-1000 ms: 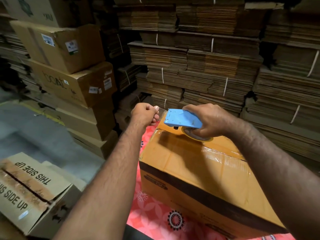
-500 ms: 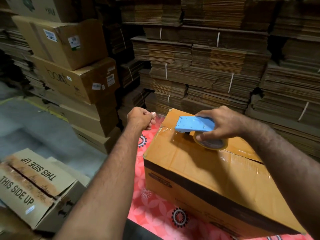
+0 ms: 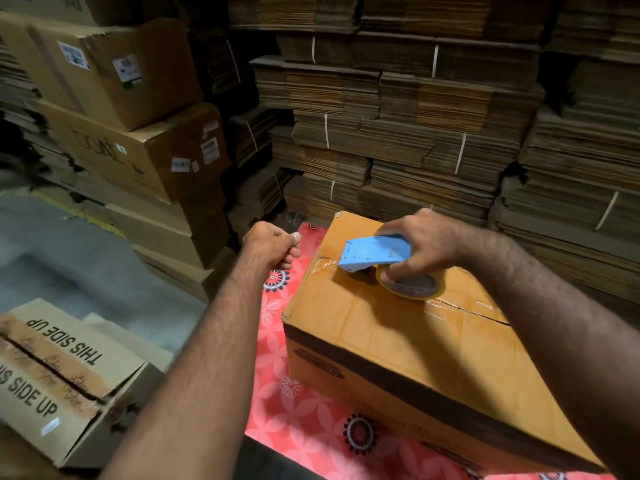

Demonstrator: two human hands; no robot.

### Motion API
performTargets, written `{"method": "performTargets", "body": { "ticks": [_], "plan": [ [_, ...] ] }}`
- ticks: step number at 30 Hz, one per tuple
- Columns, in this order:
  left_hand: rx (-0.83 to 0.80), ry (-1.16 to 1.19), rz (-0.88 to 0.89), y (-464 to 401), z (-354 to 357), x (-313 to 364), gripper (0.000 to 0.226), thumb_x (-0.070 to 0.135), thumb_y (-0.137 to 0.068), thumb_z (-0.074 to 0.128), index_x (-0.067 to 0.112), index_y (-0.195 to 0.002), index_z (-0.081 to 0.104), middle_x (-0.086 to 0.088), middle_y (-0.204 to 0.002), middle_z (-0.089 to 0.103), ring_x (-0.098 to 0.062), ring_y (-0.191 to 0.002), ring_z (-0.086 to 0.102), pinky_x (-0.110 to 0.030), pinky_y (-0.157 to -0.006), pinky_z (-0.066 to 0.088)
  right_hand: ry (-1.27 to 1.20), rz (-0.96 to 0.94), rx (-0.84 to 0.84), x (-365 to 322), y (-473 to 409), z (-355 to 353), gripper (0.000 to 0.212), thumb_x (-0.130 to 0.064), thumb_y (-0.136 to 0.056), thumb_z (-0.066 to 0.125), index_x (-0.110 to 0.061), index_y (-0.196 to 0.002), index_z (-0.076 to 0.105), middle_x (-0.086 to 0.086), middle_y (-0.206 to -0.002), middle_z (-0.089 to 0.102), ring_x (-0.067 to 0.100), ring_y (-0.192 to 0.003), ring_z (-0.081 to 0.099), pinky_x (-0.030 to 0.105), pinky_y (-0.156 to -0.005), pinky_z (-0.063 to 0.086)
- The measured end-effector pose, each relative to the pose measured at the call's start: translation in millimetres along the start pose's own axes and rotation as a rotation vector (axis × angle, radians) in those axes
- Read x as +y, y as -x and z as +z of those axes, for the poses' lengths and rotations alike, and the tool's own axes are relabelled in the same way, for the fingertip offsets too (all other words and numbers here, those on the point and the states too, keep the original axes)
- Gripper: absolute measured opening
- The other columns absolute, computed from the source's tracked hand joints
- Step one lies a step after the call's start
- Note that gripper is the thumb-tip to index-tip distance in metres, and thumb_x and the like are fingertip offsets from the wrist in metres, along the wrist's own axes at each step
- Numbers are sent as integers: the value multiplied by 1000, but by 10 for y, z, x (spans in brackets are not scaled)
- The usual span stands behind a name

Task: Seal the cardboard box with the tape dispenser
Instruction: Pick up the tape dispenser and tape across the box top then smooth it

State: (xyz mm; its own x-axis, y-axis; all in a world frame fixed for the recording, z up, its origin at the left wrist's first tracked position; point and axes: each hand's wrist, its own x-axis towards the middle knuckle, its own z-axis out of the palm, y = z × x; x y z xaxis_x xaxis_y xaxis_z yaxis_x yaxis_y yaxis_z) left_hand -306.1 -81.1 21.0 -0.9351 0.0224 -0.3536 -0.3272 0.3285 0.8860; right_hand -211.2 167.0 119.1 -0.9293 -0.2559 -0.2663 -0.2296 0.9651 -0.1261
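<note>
Right hand [image 3: 429, 245] grips blue tape dispenser [image 3: 375, 252], pressed on top of orange cardboard box [image 3: 398, 341] near its far-left edge. Left hand [image 3: 273, 247], fisted beside box, seemingly pinches tape end; unclear. Step: starting seam strip. Next: draw dispenser rightward along flap seam [image 3: 471, 311].

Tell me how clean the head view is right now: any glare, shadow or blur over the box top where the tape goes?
Head view: dim warm light; the right hand and blue tape dispenser cast a dark shadow across the box top; glare glints on clear tape by the seam; the left hand is slightly soft; wide-angle bending curves the box's edges.
</note>
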Motion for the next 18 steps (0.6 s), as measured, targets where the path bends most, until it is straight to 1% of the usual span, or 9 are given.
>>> {"method": "performTargets", "body": {
  "ticks": [3,5,9,11,13,14,16,17,18],
  "plan": [
    [-45,28,-46,0,38,-128,23,16,-94,68,0,-78,69,-13,-66,67,-16,-47,55,-24,-44,50,30,1,-30,-22,-59,23,73,-65,-77,69,-27,-136,50,-9,-111,58,9,-94,56,25,-75,52],
    [-69,69,-74,7,76,-204,23,15,-95,67,0,-79,68,-13,-66,64,-15,-44,52,-23,-41,47,45,4,-44,-44,-92,25,71,-64,-77,69,-28,-135,50,-10,-111,59,9,-94,57,27,-77,54],
    [-110,41,-112,34,185,-329,21,17,-96,66,4,-80,66,-4,-58,61,-12,-42,48,-19,-37,40,80,17,-62,-65,-130,26,71,-64,-78,69,-28,-136,50,-11,-110,58,9,-94,56,30,-78,56],
    [-121,13,-111,56,259,-385,18,19,-96,64,7,-83,67,-2,-61,57,-12,-44,45,-17,-35,34,88,32,-78,-73,-136,27,71,-64,-78,69,-29,-136,49,-11,-111,57,9,-95,56,30,-78,56],
    [-94,-28,-69,54,314,-437,16,21,-95,63,12,-82,66,-3,-69,59,-14,-48,46,-15,-35,31,88,47,-89,-85,-141,29,71,-64,-78,69,-29,-136,49,-11,-111,57,9,-96,56,29,-78,56],
    [-60,-94,-34,45,324,-472,15,24,-93,64,16,-80,66,-3,-74,62,-15,-51,50,-17,-38,34,86,54,-93,-92,-145,33,71,-64,-77,69,-29,-136,49,-12,-111,57,8,-96,56,29,-78,56],
    [-7,-310,31,57,312,-543,6,30,-88,69,24,-85,68,-2,-86,68,-17,-64,58,-24,-52,44,97,64,-97,-111,-155,41,71,-64,-76,69,-30,-135,49,-11,-112,58,8,-97,56,30,-78,56],
    [7,-372,46,75,309,-601,4,30,-87,69,26,-89,69,-1,-90,68,-17,-70,59,-26,-61,46,106,70,-99,-121,-162,44,71,-64,-76,69,-30,-136,50,-11,-112,58,8,-96,56,31,-78,56],
    [14,-375,53,104,305,-645,5,27,-89,67,24,-93,69,-1,-93,69,-17,-75,59,-26,-66,44,113,76,-103,-126,-166,46,72,-64,-76,69,-31,-136,49,-11,-113,59,8,-97,56,31,-78,57]
  ]
}}
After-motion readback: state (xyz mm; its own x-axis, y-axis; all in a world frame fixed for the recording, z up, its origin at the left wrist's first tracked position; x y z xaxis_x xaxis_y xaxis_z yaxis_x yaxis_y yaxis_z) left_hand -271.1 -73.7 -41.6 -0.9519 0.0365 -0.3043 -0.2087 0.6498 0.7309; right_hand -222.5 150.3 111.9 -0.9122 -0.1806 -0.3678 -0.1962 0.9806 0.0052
